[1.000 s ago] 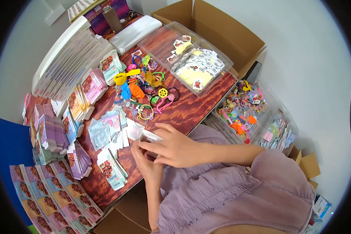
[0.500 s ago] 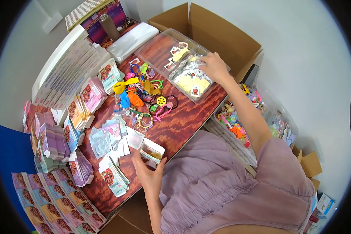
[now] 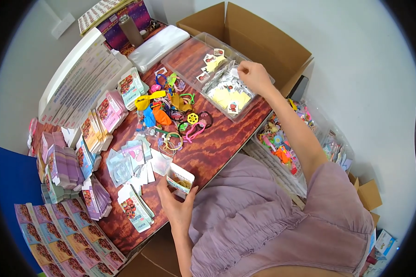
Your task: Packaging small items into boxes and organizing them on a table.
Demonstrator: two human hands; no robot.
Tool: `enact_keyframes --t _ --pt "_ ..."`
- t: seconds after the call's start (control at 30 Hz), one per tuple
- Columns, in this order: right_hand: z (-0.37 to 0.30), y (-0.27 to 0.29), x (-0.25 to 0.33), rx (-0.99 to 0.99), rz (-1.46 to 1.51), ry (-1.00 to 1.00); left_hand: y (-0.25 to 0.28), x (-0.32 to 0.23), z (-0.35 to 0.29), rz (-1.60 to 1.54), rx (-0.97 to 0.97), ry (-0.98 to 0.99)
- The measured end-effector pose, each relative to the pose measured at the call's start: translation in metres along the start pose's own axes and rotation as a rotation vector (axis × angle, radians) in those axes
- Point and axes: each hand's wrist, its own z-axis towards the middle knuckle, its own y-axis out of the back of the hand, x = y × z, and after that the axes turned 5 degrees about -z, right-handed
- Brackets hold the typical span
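Note:
My left hand [image 3: 178,207] grips a small open white carton [image 3: 180,178] at the table's near edge; something yellowish lies inside it. Over the far right of the table, my right hand [image 3: 255,77] is closed in a pinch on a small white packet [image 3: 234,72]. Beneath that hand stands a clear plastic tray [image 3: 180,57], holding silvery-white packets [image 3: 222,79] and pale yellow pieces [image 3: 229,99] with small printed picture cards. A heap of colourful hair ties and small toys [image 3: 171,108] lies between the two hands.
Flattened printed cartons [image 3: 136,207] and stacked ones [image 3: 64,166] fill the left side. Loose clear bags and cards [image 3: 129,159] lie beside my left hand. A large cardboard box [image 3: 263,37] stands behind the tray. Bins of small toys [image 3: 277,143] sit below the table's right edge.
My right hand has lifted slightly out of the tray's packets, its fingers now closed on a small white packet. My left hand and the carton stay nearly still.

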Motion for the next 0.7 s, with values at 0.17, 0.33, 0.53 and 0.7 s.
enact_keyframes --t 0.17,0.33,0.53,0.7 --pt "0.009 0.015 -0.013 0.240 0.511 -0.192 0.002 -0.001 -0.001 0.013 -0.013 -0.008" --pt "0.008 0.024 0.001 0.267 0.599 -0.220 0.004 -0.002 -0.002 0.000 -0.014 0.009" --pt "0.028 0.015 -0.006 0.233 0.464 -0.251 0.005 -0.006 -0.003 -0.023 -0.010 0.027" --pt "0.031 0.005 -0.003 0.229 -0.132 0.002 0.006 -0.007 -0.004 0.034 -0.003 0.017"
